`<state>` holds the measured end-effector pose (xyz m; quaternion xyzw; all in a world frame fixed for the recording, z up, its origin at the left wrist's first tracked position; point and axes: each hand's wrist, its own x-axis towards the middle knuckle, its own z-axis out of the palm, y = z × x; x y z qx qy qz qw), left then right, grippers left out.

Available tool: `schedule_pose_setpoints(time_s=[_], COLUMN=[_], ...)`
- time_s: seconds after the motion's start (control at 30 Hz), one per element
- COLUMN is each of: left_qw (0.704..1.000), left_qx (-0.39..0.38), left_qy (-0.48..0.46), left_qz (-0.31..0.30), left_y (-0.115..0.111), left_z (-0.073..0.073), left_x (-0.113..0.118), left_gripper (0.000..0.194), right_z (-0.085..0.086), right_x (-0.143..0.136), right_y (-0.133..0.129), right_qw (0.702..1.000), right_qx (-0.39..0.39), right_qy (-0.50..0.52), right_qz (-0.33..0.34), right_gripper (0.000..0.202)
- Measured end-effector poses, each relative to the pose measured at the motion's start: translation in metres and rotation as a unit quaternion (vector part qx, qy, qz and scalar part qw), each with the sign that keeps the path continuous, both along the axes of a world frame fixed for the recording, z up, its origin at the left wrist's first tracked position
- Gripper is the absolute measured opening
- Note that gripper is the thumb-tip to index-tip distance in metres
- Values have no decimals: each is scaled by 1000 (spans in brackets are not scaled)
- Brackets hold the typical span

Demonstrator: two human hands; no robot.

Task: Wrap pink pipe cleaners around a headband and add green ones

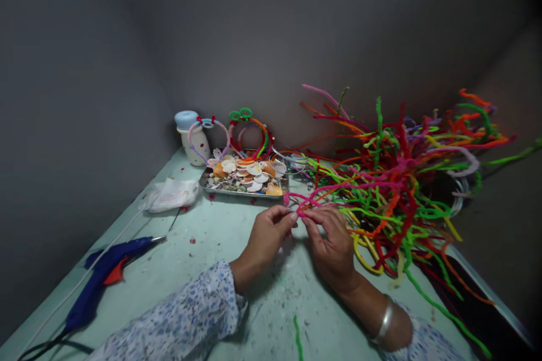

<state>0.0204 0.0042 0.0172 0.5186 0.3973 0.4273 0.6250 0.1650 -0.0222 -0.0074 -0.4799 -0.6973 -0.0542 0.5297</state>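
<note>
Above the middle of the table, my left hand (274, 229) pinches a pink pipe cleaner (301, 210) between thumb and forefinger. Close beside it, my right hand (332, 241) grips the same pink strand, its fingertips nearly meeting those of the left. Pink lengths stick up past the fingers toward the heap of pipe cleaners behind. What lies inside the fingers is partly hidden. Just beyond my hands is a metal tray (249, 195) of shells and small beads. Fuzzy headbands (209, 138) in several colours stand against it.
A large tangle of coloured pipe cleaners (398, 180) covers the right side. On the left lie a blue glue gun (95, 285) with its cord and a clear plastic packet (173, 194). A white bottle with a blue cap (192, 138) stands behind. One green piece (298, 338) lies in front.
</note>
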Motion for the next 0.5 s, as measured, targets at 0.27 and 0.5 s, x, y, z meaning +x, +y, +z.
schedule_pose_setpoints(time_s=[0.27,0.5], left_qw=[1000,999], left_qx=[0,34], left_qy=[12,33], left_qz=[9,12], left_y=[1,2], left_z=[0,-1], left_x=[-1,-3], left_gripper=[19,18], right_z=[0,0], right_x=[0,0], right_y=[-1,-1], right_qw=[999,999], right_qx=[-4,-14], right_qy=[-8,0], right_qz=[33,50], right_gripper=[17,17])
